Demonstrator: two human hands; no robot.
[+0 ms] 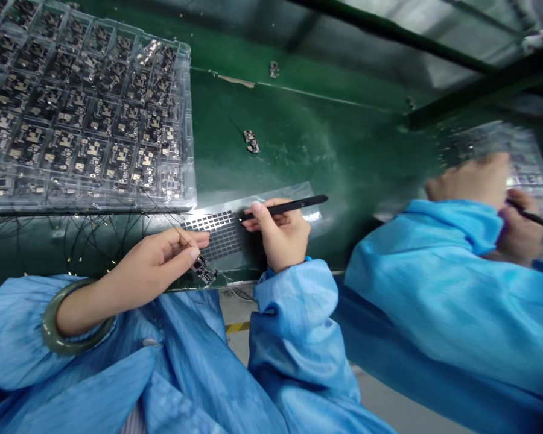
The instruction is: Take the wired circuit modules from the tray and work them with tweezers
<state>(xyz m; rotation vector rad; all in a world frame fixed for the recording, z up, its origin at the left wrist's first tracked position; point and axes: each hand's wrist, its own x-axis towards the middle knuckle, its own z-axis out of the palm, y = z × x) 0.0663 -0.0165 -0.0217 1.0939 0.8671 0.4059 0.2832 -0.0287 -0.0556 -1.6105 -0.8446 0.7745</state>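
Small blk circuit board [203, 271] w/ silvery bits is pinched in L hand [156, 259], jutting past thumb [183, 262] & fingers [203, 236] nr clear plastic sheet of blk squares [226, 241], R hand [283, 235] gripping blk pen-shaped tool [301, 204].

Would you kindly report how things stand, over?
Left hand gripping small black circuit board. Right hand holding slim black pen-shaped tool over clear sheet of black rectangles. Possibly in the way: thin black wires near left hand.
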